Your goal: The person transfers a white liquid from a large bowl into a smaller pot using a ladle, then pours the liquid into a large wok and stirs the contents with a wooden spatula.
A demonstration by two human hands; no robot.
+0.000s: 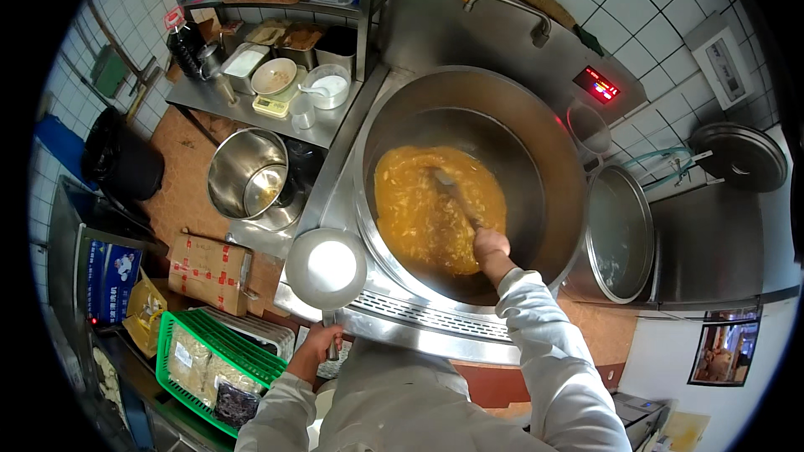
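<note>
My right hand [492, 248] grips the handle of a stirring spatula [463, 199], whose blade dips into an orange-yellow soupy mixture [408, 220] with pale bits. That mixture lies in the bottom of a large round steel cooking pot [534, 100], towards its left side. My left hand [319, 345] holds a big metal ladle [295, 267] by its handle, bowl facing up, over the stove's front left edge. The bowl looks bright white in the middle; I cannot tell whether that is content or glare.
A faucet [512, 0] arches behind the pot, beside a lit red display [597, 84]. Right of it stands a water-filled steel vat [619, 238]. Seasoning containers fill a steel shelf [251, 100]; below is a steel pot [248, 172]. A green crate [220, 361] holds bagged goods.
</note>
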